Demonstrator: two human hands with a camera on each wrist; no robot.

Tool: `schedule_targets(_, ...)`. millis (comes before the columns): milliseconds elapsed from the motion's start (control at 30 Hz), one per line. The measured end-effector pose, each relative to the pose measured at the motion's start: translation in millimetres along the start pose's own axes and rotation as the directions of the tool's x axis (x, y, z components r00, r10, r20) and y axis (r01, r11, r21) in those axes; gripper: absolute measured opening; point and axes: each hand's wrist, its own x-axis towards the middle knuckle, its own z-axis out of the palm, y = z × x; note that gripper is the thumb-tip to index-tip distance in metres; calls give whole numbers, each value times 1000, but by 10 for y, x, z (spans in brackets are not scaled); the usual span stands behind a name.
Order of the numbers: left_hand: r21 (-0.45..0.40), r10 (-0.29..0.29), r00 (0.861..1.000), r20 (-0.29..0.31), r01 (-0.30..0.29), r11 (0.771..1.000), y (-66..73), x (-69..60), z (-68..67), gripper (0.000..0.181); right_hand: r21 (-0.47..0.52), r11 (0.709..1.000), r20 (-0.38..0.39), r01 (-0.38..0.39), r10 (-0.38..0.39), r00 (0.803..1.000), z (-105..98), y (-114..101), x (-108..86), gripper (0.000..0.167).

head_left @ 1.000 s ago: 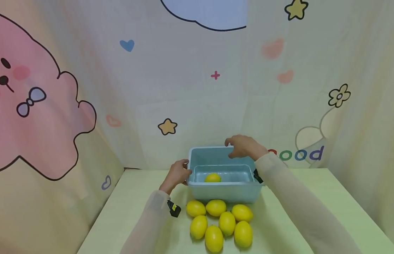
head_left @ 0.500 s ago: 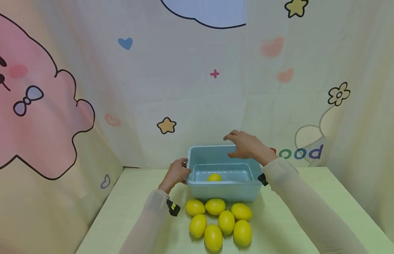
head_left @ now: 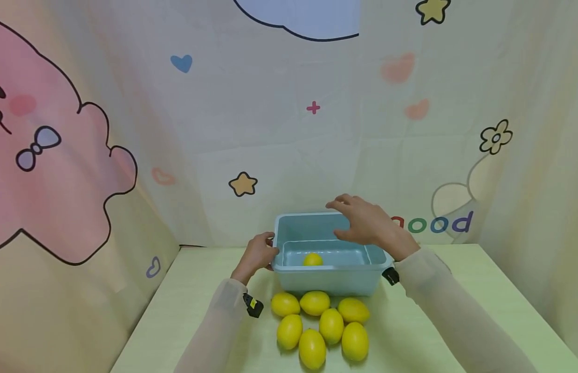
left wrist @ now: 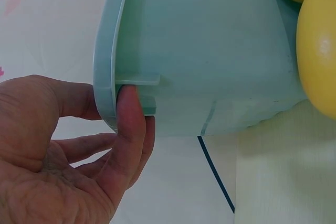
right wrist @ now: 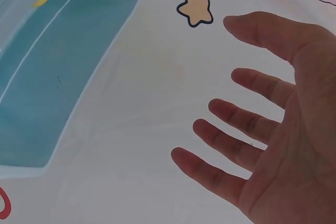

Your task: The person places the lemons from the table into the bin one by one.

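A light blue plastic bin (head_left: pixel 331 282) stands at the back of the table with one lemon (head_left: pixel 313 259) inside. My left hand (head_left: pixel 258 255) pinches the bin's left rim; in the left wrist view the hand (left wrist: pixel 79 150) has its fingers curled under the rim (left wrist: pixel 105 61). Above the bin's right part hovers my right hand (head_left: pixel 367 221), holding nothing. In the right wrist view that hand (right wrist: pixel 273 114) has its fingers spread, apart from the bin (right wrist: pixel 68 72).
Several lemons (head_left: pixel 331 326) lie grouped on the pale green table (head_left: pixel 205 305) just in front of the bin. A curtain with printed figures (head_left: pixel 270 129) hangs right behind the bin and table.
My right hand has shifted slightly to the right and its fingers have spread wider. My left hand keeps its hold on the rim. The camera view has drifted a little.
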Motion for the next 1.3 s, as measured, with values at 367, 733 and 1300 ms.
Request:
schedule_targets(367, -7, 6, 1000, -2, -6, 1000, -6, 2, 5, 53, 13, 998, -77, 60, -59, 995, 45, -113, -278, 60)
schedule_targets(733, -8, 1, 1000, 0, -1, 1000, -3, -11, 7, 53, 5, 994, -140, 113, -112, 984, 141, -154, -509, 59)
schedule_targets(1300, -5, -2, 1000, 0, 2, 1000, 16, -30, 5, 55, 55, 987, -90, 149, -143, 986, 272, -219, -885, 59)
